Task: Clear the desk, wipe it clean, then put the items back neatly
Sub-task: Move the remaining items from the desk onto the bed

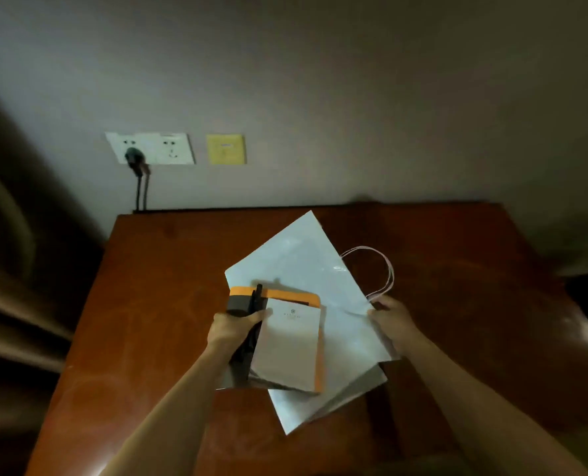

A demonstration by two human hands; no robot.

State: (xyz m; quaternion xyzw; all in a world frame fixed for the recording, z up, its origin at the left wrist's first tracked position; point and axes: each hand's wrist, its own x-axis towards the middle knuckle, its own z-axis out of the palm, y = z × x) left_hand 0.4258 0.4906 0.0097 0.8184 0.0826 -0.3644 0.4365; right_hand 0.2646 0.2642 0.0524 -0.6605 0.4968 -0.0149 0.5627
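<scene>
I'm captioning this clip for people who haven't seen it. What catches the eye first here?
The flat white paper bag with pink cord handles, lying mid-way across the reddish-brown wooden desk, pinched at its edge by the right hand. Over it, the left hand grips an orange-edged notebook and black pen.

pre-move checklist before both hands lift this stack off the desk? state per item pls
1. Left hand grips the notepad, orange folder and black pen: ok.
2. Right hand pinches the white paper bag at its edge: ok.
3. Bag handles hang loose beside the bag: not ok, could snag.
4. Pen secured against sliding out: cannot tell.
5. Desk around the stack free of other items: ok in view.
6. Wall cord away from the hands: ok.
</scene>
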